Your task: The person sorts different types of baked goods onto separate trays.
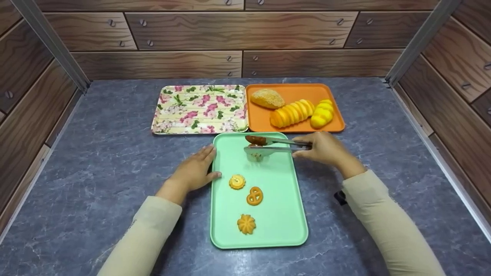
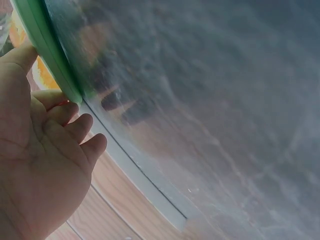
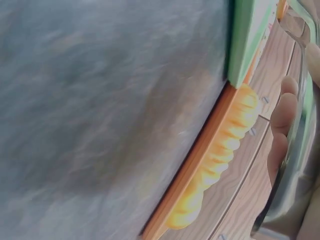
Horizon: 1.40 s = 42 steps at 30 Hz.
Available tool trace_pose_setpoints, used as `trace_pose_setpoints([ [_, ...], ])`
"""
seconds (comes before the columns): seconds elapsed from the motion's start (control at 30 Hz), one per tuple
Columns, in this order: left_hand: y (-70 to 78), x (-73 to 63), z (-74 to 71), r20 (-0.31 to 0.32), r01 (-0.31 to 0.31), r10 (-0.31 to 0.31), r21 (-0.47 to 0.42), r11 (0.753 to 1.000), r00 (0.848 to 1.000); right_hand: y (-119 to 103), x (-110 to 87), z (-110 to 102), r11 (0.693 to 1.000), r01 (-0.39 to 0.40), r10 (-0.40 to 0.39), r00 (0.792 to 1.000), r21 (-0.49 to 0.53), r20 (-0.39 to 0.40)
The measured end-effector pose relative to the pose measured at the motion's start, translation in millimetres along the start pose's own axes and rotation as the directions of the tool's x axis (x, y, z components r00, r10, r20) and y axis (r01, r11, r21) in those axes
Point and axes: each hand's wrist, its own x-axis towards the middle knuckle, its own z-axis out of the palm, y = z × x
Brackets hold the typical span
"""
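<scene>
My right hand (image 1: 326, 150) grips metal tongs (image 1: 284, 149) from the right side, over the far end of the green tray (image 1: 268, 222). A small brown piece of food (image 1: 255, 145) shows at the tongs' tips, partly hidden by them; its kind is unclear. My left hand (image 1: 193, 168) touches the tray's left edge with its fingers extended. The left wrist view shows that hand (image 2: 45, 145) against the green rim. On the tray lie a round cookie (image 1: 237, 181), a pretzel (image 1: 254, 196) and a flower-shaped cookie (image 1: 246, 224). Curled fingers (image 3: 283, 112) hold the tongs in the right wrist view.
Behind the green tray stands a floral tray (image 1: 180, 115) on the left. Beside it an orange tray (image 1: 261, 124) bears a seeded bun (image 1: 267, 98), an orange ridged bread (image 1: 292, 113) and a yellow ridged bread (image 1: 322, 114). Wood-patterned walls (image 1: 241, 30) border the grey table (image 1: 103, 161).
</scene>
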Motion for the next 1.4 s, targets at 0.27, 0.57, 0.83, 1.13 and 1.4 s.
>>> trace_pose_setpoints([
  [0.27,1.4,0.9,-1.6,0.027,0.025,-0.025,0.002,1.0,0.999,-18.6,23.0,2.6,0.999,-0.053,0.053,0.997,0.003,-0.063],
  [0.57,0.7,1.0,-1.8,0.021,0.013,-0.012,-0.003,1.0,1.0,-39.4,50.7,13.2,0.981,-0.186,0.181,0.979,-0.048,-0.095],
  [0.83,1.4,0.5,-1.2,0.012,0.018,-0.018,-0.015,1.0,1.0,-48.3,66.2,23.5,0.966,-0.232,0.22,0.97,-0.116,-0.104],
  [1.13,0.3,0.5,-1.9,0.011,0.016,-0.016,-0.009,1.0,1.0,-52.0,76.0,33.2,0.948,-0.28,0.267,0.958,-0.149,-0.1],
  [1.4,0.5,0.1,-1.4,0.012,0.012,-0.011,-0.016,1.0,1.0,-57.8,80.9,39.3,0.937,-0.285,0.27,0.958,-0.2,-0.097],
])
